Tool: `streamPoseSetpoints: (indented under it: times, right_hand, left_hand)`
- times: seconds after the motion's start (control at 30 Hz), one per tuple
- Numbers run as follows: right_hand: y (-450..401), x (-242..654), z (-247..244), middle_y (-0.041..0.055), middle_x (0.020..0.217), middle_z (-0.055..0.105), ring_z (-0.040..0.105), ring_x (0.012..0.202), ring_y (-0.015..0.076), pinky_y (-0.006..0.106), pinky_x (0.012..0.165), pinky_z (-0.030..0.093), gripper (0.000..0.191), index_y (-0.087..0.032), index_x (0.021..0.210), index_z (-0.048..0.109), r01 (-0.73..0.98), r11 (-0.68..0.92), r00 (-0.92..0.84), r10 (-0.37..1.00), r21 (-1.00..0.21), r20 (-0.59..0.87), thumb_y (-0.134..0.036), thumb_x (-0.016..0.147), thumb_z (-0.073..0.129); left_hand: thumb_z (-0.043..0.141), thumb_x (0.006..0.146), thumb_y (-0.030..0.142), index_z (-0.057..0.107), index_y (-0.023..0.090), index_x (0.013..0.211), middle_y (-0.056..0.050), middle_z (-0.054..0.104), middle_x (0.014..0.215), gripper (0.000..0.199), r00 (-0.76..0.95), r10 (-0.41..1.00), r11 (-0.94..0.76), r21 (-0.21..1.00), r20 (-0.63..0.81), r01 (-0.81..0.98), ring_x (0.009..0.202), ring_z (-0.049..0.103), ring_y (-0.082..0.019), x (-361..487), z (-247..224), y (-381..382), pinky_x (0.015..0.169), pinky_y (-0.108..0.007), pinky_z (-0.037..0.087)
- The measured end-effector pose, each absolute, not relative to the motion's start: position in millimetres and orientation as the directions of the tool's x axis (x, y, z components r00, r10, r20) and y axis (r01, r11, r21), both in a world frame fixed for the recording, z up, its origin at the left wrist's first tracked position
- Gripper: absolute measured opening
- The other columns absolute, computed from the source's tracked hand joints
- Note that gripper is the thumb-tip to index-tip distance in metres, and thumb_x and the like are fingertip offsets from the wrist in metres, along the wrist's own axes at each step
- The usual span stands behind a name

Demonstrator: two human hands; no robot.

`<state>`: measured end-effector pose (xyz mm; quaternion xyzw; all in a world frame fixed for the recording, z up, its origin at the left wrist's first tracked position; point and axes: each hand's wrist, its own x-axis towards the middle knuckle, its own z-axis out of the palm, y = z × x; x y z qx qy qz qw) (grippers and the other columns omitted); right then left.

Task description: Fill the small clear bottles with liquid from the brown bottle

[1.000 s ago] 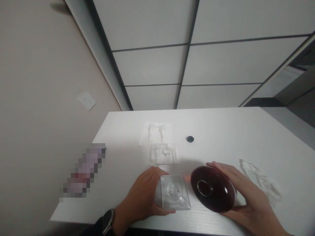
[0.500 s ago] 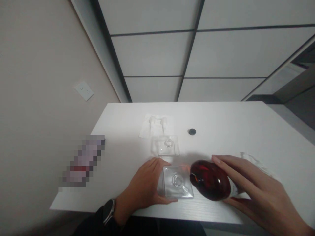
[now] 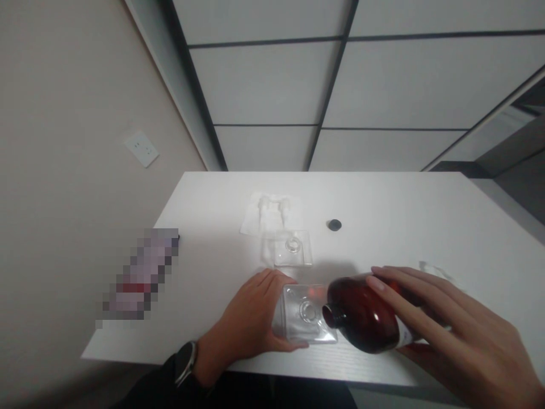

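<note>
My left hand (image 3: 251,312) grips a clear square bottle (image 3: 304,313), which is tilted with its round mouth facing me. My right hand (image 3: 451,324) holds a dark red glass bottle (image 3: 361,314) on its side, with a white label partly hidden by my fingers. The uncapped neck of the red bottle (image 3: 332,315) points left, close beside the clear bottle's mouth. I cannot tell whether they touch. Behind them, a second clear square bottle (image 3: 292,250) stands on the table.
A white table (image 3: 383,196) carries white pump heads on a tissue (image 3: 270,213), a black cap (image 3: 334,225), and a crumpled wipe (image 3: 432,270). A pixelated object (image 3: 138,272) lies at the left edge beside the wall. A black watch (image 3: 185,363) circles my left wrist.
The red bottle has rolled and tipped, bringing its neck from facing me to pointing left at the clear bottle. My right hand has shifted its grip. The view has tilted lower.
</note>
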<state>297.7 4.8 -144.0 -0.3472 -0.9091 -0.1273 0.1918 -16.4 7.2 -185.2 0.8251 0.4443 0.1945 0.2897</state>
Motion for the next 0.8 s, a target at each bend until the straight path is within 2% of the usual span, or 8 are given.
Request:
streamPoseSetpoints:
  times: [0.27, 0.6, 0.8]
  right_hand:
    - [6, 298, -138, 0.0165, 0.131, 0.073, 0.074, 0.109, 0.0359, 0.049, 0.080, 0.064, 0.069, -0.027, 0.170, 0.021, 0.687, 0.723, -0.675, 0.600, 0.070, 0.430, -0.015, 0.107, 0.044]
    - [8, 293, -132, 0.0204, 0.131, 0.072, 0.073, 0.112, 0.0391, 0.053, 0.083, 0.062, 0.073, -0.023, 0.170, 0.022, 0.673, 0.729, -0.697, 0.569, 0.123, 0.437, -0.008, 0.104, 0.049]
    - [7, 294, -128, 0.0182, 0.131, 0.074, 0.075, 0.111, 0.0389, 0.054, 0.086, 0.063, 0.074, -0.027, 0.170, 0.022, 0.680, 0.722, -0.693, 0.574, 0.128, 0.437, -0.006, 0.104, 0.047]
  left_hand:
    - [0.101, 0.061, 0.042, 0.058, 0.021, 0.117, -0.006, 0.068, 0.110, 0.074, 0.525, 0.849, -0.423, 0.663, 0.053, 0.617, 0.097, 0.066, -0.031, -16, -185, 8, 0.086, -0.046, 0.055]
    - [0.101, 0.061, 0.043, 0.057, 0.020, 0.118, -0.008, 0.068, 0.113, 0.076, 0.531, 0.844, -0.431, 0.680, 0.072, 0.593, 0.101, 0.066, -0.032, -15, -184, 7, 0.090, -0.048, 0.056]
    - [0.099, 0.065, 0.048, 0.056, 0.021, 0.122, -0.009, 0.068, 0.116, 0.076, 0.533, 0.841, -0.446, 0.675, 0.092, 0.588, 0.105, 0.066, -0.033, -17, -184, 7, 0.092, -0.049, 0.056]
